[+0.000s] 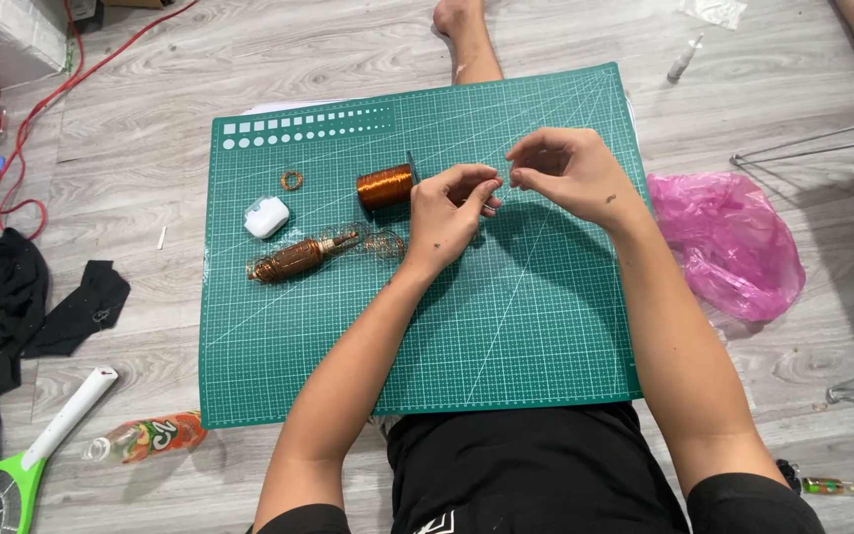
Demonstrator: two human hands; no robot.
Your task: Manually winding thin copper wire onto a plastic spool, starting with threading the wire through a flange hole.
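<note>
Hands pinching thin wire above a green cutting mat (pixel 506 326).
Your left hand (pixel 450 213) and right hand (pixel 565 170) meet fingertip-close; the copper wire spool (pixel 384 186) sits just left.

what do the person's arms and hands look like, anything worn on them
Both arms are bare from the fingers up past the elbows, with no gloves, watch, bracelet or rings that can be made out. The left hand and right hand are uncovered. The right hand has a small dark mark on its back, near the wrist. Short black sleeves show at the upper arms, part of a black top.
</note>
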